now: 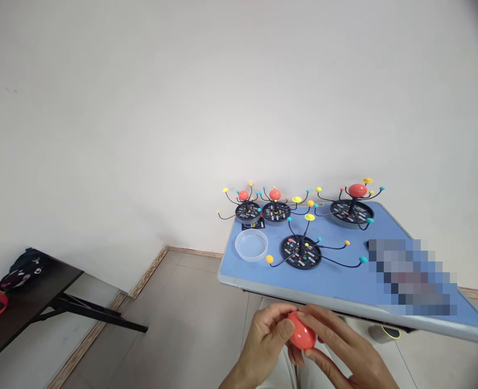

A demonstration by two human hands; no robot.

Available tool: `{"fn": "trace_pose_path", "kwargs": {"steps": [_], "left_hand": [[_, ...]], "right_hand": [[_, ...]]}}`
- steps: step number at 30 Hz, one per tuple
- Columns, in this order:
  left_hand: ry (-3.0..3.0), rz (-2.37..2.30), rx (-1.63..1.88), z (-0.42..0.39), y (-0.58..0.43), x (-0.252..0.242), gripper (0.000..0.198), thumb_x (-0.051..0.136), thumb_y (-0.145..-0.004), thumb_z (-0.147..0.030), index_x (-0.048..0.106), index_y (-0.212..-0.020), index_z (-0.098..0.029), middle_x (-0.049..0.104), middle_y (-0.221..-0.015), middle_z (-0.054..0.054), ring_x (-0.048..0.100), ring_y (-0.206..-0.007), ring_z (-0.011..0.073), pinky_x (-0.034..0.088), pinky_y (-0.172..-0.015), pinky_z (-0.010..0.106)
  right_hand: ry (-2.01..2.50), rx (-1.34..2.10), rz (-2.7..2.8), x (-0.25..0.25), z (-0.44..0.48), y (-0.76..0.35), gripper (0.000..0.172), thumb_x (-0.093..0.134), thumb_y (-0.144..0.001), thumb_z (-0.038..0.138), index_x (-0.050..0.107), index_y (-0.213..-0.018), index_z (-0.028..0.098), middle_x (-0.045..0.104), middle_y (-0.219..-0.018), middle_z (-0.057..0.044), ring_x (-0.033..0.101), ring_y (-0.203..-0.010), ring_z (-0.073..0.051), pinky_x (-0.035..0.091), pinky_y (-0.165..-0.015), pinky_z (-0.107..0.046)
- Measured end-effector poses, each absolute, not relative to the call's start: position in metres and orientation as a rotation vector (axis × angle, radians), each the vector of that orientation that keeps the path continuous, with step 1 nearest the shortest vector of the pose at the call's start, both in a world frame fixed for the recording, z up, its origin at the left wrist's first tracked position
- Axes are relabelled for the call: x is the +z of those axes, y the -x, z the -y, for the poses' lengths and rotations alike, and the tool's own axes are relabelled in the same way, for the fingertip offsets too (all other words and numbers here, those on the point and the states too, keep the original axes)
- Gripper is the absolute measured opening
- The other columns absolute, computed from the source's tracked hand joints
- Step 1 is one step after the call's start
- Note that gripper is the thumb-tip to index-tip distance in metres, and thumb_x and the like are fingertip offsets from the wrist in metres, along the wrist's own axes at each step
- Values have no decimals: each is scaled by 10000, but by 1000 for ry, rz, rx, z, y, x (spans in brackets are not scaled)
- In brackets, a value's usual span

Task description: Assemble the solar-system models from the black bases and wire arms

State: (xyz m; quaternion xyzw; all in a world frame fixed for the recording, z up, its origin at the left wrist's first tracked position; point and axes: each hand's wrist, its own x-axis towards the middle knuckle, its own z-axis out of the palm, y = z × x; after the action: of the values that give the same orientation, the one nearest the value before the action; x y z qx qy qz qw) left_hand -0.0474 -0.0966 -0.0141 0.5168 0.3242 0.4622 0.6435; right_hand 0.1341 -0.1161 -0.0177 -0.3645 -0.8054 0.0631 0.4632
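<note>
A glossy red plastic ball (304, 333) is gripped between my left hand (267, 339) and my right hand (340, 343), in front of the table's near edge and above my lap. The left thumb presses on its side, while the right fingers and thumb wrap its other side. On the table stands a solar system model (301, 252) with a black disc base and curved arms tipped with yellow, orange and blue balls; no red ball sits at its centre. A clear round plastic dish (251, 246) lies to its left.
Three models with red centre balls stand at the back: a left one (247, 212), a middle one (276, 211) and a right one (351, 212). The blue table (263, 278) holds a blurred patch at right. A black table (40, 294) with bags stands at left.
</note>
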Motion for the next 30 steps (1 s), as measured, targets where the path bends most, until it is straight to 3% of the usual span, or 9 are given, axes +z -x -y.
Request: {"fn": "trace_pose_path", "kwargs": {"steps": [11, 17, 22, 30], "left_hand": [[-1503, -814, 1186, 106, 44, -18, 438, 525, -955, -478, 668, -1249, -185, 655, -672, 31, 582, -558, 116, 514, -587, 229], [-1748, -1021, 1301, 111, 47, -36, 396, 571, -945, -337, 625, -1326, -246, 719, -1140, 133, 678, -993, 247, 531, -899, 343], [-1573, -977, 1326, 109, 43, -44, 561, 708, -845, -392, 578, -1370, -242, 728, -1104, 135, 695, -939, 272, 552, -866, 367], [-1608, -929, 1406, 111, 43, -33, 462, 738, -795, -455, 705, -1218, -273, 661, -1182, 139, 625, -1060, 308, 512, -905, 376]], "right_hand": [[969, 326, 1872, -18, 116, -124, 352, 502, -981, 327, 554, -1308, 210, 706, -1138, -131, 708, -1001, -213, 606, -791, -258], [1016, 378, 1670, -23, 119, -120, 323, 603, -923, 378, 651, -1212, 243, 748, -1096, -100, 726, -983, -223, 609, -809, -258], [997, 543, 1575, -25, 120, -123, 330, 660, -885, 351, 667, -1205, 267, 746, -1125, -86, 728, -983, -222, 618, -776, -241], [1048, 588, 1578, -16, 127, -126, 366, 659, -886, 353, 648, -1242, 272, 722, -1193, -95, 720, -1020, -228, 612, -806, -251]]}}
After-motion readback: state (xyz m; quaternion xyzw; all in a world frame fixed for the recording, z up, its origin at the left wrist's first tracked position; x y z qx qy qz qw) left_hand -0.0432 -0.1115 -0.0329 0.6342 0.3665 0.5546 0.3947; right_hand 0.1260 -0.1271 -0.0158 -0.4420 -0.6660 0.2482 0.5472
